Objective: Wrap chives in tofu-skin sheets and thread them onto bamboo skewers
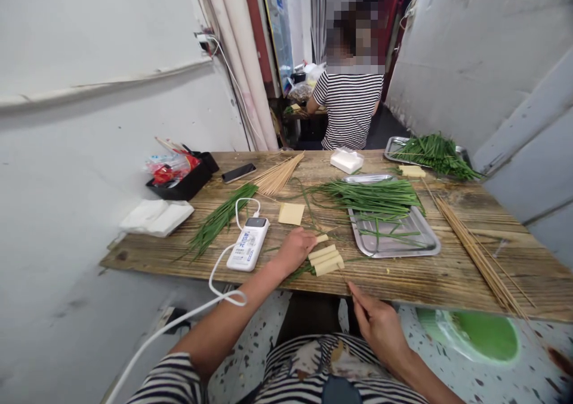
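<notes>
My left hand is closed, its fingertips on a small pale-yellow tofu-skin roll at the table's near middle. Just below it, several more tofu-skin rolls lie side by side, with green chive ends sticking out at their left. My right hand, at the table's front edge, pinches a thin bamboo skewer that points up toward the lowest roll; whether its tip is inside I cannot tell. A square stack of tofu-skin sheets lies beyond my left hand.
Chives lie across a metal tray. Skewers lie fanned at the back and bundled at right. A white power bank with a cable, a phone and a black box stand left. A person sits beyond the table.
</notes>
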Available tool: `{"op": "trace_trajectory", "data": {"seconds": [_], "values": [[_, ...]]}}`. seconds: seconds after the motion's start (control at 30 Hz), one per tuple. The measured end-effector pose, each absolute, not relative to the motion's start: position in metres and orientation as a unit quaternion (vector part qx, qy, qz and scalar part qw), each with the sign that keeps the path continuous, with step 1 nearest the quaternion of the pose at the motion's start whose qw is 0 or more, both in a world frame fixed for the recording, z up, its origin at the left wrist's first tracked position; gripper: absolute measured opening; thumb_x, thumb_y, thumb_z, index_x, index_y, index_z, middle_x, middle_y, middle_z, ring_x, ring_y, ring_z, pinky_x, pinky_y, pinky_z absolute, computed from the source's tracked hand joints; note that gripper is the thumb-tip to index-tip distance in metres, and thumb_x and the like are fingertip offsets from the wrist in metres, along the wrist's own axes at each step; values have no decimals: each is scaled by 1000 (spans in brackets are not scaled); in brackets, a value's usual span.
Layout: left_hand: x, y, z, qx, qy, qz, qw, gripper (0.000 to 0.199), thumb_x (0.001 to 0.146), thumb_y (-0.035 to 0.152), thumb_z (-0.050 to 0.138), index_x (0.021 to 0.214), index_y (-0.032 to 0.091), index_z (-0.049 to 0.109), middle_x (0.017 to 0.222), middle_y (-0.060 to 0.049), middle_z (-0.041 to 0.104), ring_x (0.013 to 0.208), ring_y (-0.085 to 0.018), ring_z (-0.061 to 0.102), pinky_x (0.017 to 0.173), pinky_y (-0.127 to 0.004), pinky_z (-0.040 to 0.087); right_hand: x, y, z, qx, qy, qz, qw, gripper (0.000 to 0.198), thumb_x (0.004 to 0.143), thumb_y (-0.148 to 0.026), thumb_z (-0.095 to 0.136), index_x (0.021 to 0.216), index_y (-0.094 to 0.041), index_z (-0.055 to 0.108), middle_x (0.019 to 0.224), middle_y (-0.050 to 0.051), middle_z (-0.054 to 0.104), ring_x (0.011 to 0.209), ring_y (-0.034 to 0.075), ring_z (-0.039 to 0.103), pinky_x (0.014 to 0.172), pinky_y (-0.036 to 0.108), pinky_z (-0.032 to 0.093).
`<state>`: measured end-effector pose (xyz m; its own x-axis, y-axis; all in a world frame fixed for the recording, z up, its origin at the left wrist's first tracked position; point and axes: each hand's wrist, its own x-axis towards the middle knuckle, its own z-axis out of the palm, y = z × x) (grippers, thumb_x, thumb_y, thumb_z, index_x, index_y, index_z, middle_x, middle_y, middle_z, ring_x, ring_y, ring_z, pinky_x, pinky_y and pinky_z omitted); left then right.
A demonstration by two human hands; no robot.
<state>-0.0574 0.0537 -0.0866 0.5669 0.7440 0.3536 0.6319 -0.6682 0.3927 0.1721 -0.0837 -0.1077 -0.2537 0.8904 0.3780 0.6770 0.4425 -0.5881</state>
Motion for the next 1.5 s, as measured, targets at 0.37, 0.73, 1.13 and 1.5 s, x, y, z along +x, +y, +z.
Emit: {"op": "trace_trajectory", "data": {"seconds": [0.37, 0.73, 1.13, 1.5], "values": [[-57, 53, -90, 869, 402, 266, 111, 38, 97, 36, 37, 83, 19, 69, 79, -7, 70, 81, -18, 63, 78, -34, 45, 172, -81, -104, -509, -782, 160, 322, 39, 89, -16, 38, 119, -11, 62, 110, 11, 67, 95, 19, 67, 85, 29, 55], [-58, 53, -91, 874, 377, 290, 102, 31, 95, 29, 44, 82, 16, 69, 87, -7, 72, 80, -17, 64, 75, -31, 44, 170, -81, -100, -523, -773, 171, 316, 39, 89, -17, 37, 118, -10, 63, 103, 10, 71, 88, 19, 69, 78, 26, 56], [-63, 58, -87, 882, 349, 285, 143, 39, 97, 36, 38, 81, 17, 68, 80, -7, 70, 79, -16, 63, 77, -31, 45, 164, -75, -86, -559, -771, 172, 251, 41, 87, -17, 35, 112, -9, 66, 93, 10, 73, 78, 20, 71, 71, 25, 55], [-65, 64, -80, 895, 321, 259, 169, 46, 97, 42, 32, 77, 17, 65, 74, -6, 66, 72, -15, 60, 75, -30, 44, 159, -72, -91, -550, -784, 120, 262, 41, 87, -15, 34, 113, -8, 65, 89, 10, 74, 72, 19, 71, 66, 24, 55]]}}
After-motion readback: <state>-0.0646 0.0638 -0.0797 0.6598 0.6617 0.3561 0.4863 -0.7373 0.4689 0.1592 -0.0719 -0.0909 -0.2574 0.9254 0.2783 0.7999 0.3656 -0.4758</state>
